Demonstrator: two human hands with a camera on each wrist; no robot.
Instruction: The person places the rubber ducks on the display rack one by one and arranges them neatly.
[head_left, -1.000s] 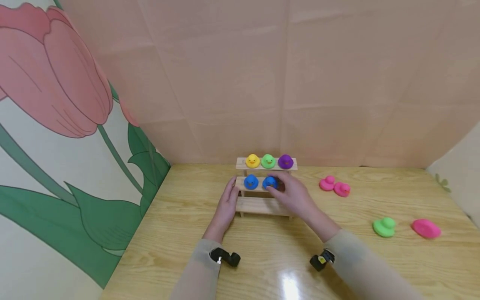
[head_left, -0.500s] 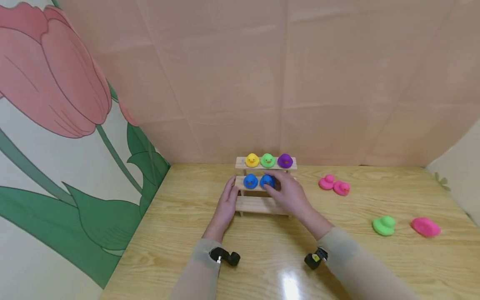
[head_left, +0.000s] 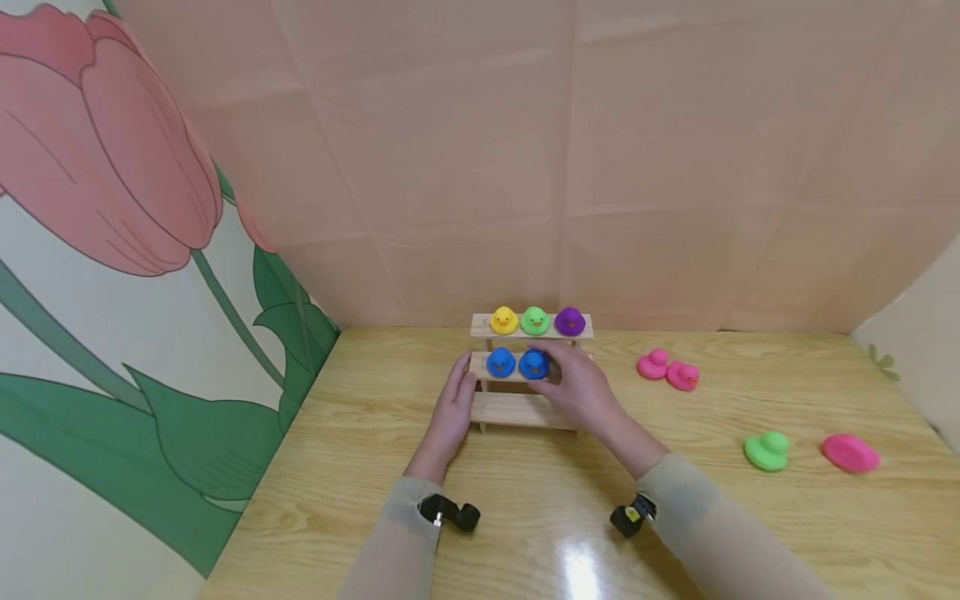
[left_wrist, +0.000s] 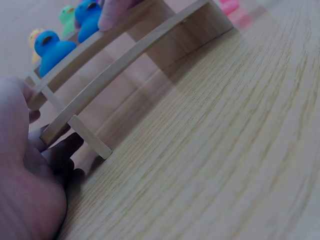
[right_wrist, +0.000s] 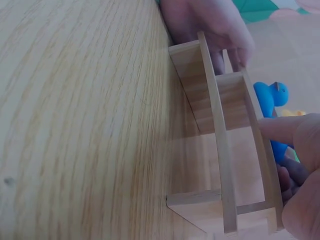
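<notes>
A small three-tier wooden stand (head_left: 525, 410) stands on the table. Two blue rubber ducks, the left one (head_left: 501, 362) and the right one (head_left: 533, 364), sit side by side on its middle shelf. My right hand (head_left: 581, 387) curls round the right blue duck from the right, fingers behind it and thumb low by the shelf's front edge. With my left hand (head_left: 453, 408) I grip the stand's left end; in the left wrist view its fingers (left_wrist: 65, 150) reach round the lower shelf's end. A yellow duck (head_left: 504, 321), a green duck (head_left: 536, 321) and a purple duck (head_left: 570, 322) line the top shelf.
To the right on the wooden table (head_left: 375, 467) lie two pink ducks (head_left: 652, 364) close together, a green duck (head_left: 767, 451) and an overturned pink one (head_left: 851, 453). A pinkish sheet (head_left: 450, 167) hangs behind; a tulip-painted wall (head_left: 135, 333) borders the left.
My right hand and the right blue duck have shifted slightly left along the middle shelf, closer to the other blue duck. The thumb has slipped down off the duck's front. The left hand stays put.
</notes>
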